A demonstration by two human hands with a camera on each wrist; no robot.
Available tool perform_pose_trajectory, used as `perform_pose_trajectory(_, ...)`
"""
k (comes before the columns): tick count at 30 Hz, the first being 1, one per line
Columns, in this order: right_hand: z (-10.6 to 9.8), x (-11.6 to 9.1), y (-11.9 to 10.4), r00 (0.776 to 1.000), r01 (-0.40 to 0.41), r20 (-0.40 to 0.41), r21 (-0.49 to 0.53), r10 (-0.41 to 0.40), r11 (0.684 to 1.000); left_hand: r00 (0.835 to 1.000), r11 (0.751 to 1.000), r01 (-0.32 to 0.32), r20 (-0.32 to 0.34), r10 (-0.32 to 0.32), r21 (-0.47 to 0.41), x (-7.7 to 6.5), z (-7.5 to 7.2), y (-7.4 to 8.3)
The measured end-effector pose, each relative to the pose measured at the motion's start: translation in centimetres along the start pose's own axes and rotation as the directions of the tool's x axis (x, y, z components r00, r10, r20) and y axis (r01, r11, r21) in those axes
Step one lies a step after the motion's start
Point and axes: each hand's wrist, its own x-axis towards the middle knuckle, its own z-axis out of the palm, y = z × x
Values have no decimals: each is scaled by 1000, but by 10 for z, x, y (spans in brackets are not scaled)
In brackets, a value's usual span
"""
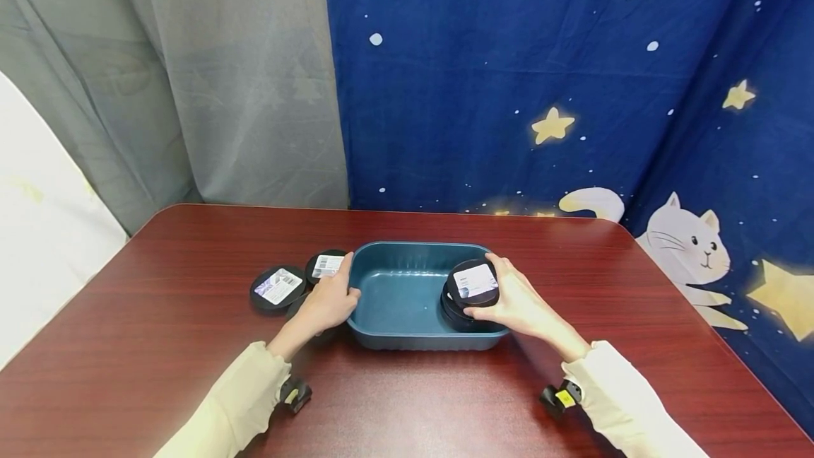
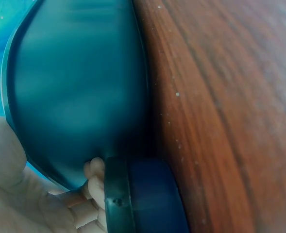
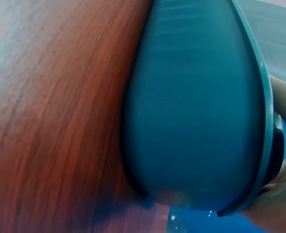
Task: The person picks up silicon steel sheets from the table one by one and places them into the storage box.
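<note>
My right hand (image 1: 518,302) holds a flat round black container (image 1: 475,283) with a white label, thumb and fingers at its sides. It is tilted over more black containers (image 1: 453,316) stacked in the right end of a blue-green plastic basin (image 1: 422,343). My left hand (image 1: 327,302) is at the basin's left rim, index finger along it and thumb over the edge; in the left wrist view its other fingers (image 2: 96,187) curl by the outer wall, beside a black container (image 2: 147,199). In the right wrist view, the basin wall (image 3: 196,107) hides most of the held container.
Left of the basin lie labelled black containers, one farther left (image 1: 278,287) and one nearer the rim (image 1: 323,267); another is partly hidden by the left hand. The reddish-brown wooden table (image 1: 407,401) ends at a blue star-patterned curtain (image 1: 458,90) and a grey curtain (image 1: 248,90).
</note>
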Motion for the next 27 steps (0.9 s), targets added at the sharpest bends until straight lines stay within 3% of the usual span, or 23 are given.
perform_pose_trajectory(27, 2, 4, -12, 986, -73, 143, -101, 87, 992, 1000, 1000, 9, 21, -9, -9, 0, 0, 0)
